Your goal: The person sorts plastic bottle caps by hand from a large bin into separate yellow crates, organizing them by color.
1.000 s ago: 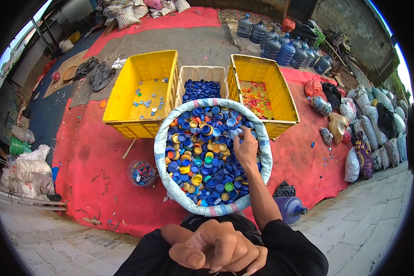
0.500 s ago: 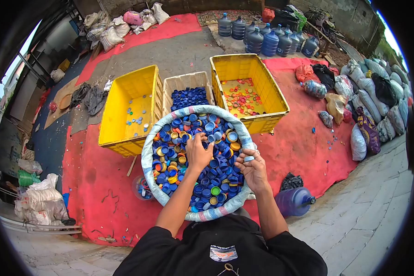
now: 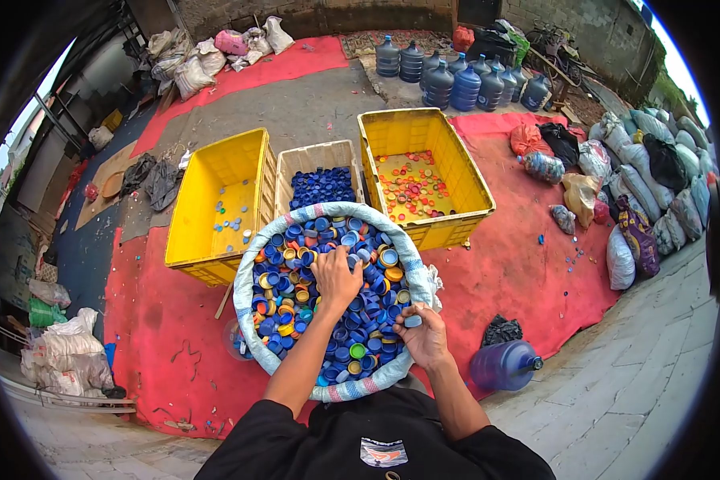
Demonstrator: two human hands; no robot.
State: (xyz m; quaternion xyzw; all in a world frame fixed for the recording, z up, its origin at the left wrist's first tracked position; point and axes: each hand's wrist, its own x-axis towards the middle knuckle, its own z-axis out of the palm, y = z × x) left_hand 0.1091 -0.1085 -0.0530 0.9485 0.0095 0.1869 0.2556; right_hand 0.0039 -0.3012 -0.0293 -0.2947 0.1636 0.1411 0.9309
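A round sack with a rolled pale rim (image 3: 252, 340) stands in front of me, full of plastic bottle caps (image 3: 368, 308), mostly blue with some yellow, orange and green. My left hand (image 3: 336, 278) reaches into the heap, its fingers curled round a greyish cap (image 3: 353, 261) by the thumb. At the sack's right side, my right hand (image 3: 426, 336) pinches a pale grey-blue bottle cap (image 3: 413, 321) between thumb and fingers, above the rim.
Beyond the sack stand a yellow crate (image 3: 186, 212) with a few pale caps, a whitish crate (image 3: 284, 160) of dark blue caps, and another yellow crate (image 3: 464, 180) with red and orange caps. A water jug (image 3: 500, 366) lies right; filled sacks (image 3: 640, 172) line the far right.
The view has shifted slightly. My left hand has closed in on a greyish cap in the heap. My right hand still holds its cap, now turned and a little lower.
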